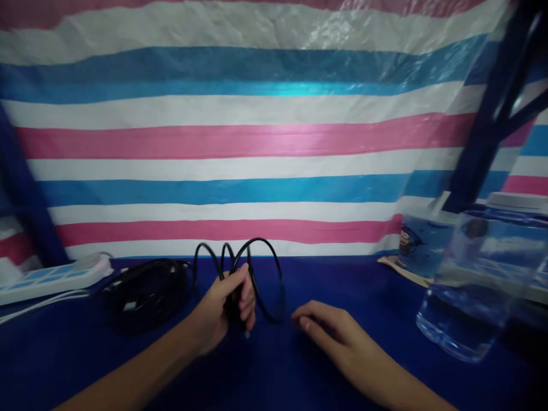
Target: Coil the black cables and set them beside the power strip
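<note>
My left hand (226, 305) is closed around a black cable (257, 251), whose loops rise above my fingers over the dark blue tabletop (274, 377). The cable runs left to a dark bundle of coiled cable (143, 291) lying on the table. My right hand (331, 331) rests just to the right, palm down, fingers slightly curled and apart, holding nothing, its fingertips close to the lowest cable loop.
A white power strip (55, 277) with a red light lies at the far left. A clear plastic jar (479, 274) and a printed cup (422, 242) stand at the right. A striped pink, white and blue tarp (257, 142) hangs behind; blue frame posts (492, 114) flank it.
</note>
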`<action>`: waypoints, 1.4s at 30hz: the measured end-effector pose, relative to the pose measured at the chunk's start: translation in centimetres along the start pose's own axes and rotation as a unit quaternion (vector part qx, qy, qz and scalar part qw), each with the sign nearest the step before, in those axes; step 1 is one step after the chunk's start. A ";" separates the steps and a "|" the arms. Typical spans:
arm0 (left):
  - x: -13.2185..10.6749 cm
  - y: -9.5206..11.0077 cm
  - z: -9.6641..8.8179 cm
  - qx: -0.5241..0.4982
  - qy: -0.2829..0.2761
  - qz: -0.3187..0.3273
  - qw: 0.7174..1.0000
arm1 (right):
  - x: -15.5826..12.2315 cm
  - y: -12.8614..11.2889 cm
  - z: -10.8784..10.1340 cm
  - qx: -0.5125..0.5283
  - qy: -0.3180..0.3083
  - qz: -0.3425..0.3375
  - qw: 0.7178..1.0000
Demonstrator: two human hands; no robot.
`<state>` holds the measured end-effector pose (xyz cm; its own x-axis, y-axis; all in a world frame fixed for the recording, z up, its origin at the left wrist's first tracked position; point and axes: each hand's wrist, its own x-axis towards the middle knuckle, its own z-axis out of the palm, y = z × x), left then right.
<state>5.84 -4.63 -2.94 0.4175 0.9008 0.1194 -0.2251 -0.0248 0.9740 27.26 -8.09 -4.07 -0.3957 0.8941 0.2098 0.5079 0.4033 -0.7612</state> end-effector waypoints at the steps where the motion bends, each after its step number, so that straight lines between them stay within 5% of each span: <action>1: -1.0 0.0 0.0 -0.079 -0.016 -0.009 0.997 | 0.5 0.0 0.6 0.071 0.016 0.032 0.997; 5: -3.9 -1.1 0.8 -0.148 -0.117 -0.071 0.979 | 1.8 -1.6 2.7 0.302 0.068 0.118 0.944; 11: -4.7 -2.3 1.6 -0.027 -0.212 -0.131 0.968 | 1.2 -7.6 4.5 0.535 -0.012 0.124 0.835; 13: -4.3 -2.1 1.8 -0.038 -0.221 -0.112 0.968 | 1.4 -8.9 4.6 0.513 -0.030 0.168 0.841; 16: -2.9 -1.1 2.3 -0.007 -0.160 -0.012 0.987 | 3.6 -9.1 3.6 0.391 -0.030 0.185 0.901; 19: -0.6 1.3 2.1 0.024 -0.026 0.055 0.998 | 7.4 -7.9 1.3 0.180 -0.004 0.070 0.981; 21: 1.1 3.3 1.5 0.019 0.027 0.026 0.999 | 9.6 -6.6 -0.2 0.045 -0.008 -0.021 0.999; 26: 5.0 6.9 -1.2 -0.021 0.038 -0.042 0.998 | 10.1 -2.2 -0.3 0.088 -0.003 -0.092 0.992; 29: 7.0 6.8 -2.9 -0.025 0.070 -0.062 0.995 | 7.8 0.3 1.7 0.037 0.023 -0.164 0.986; 32: 8.1 5.6 -3.8 -0.010 0.075 -0.107 0.991 | 6.2 1.3 2.9 -0.101 -0.049 -0.260 0.959; 37: 7.5 4.8 -2.2 0.028 -0.020 -0.161 0.986 | 6.4 1.2 2.9 -0.208 -0.090 -0.302 0.926; 42: 4.9 6.8 0.8 0.178 -0.162 -0.117 0.964 | 6.6 1.3 2.9 -0.193 -0.059 -0.293 0.935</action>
<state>7.08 -0.72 4.46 0.6861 0.7187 -0.1129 0.2000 -0.0371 0.9791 23.11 -2.18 -5.44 -0.7621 0.4794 0.4352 0.4069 0.8775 -0.2540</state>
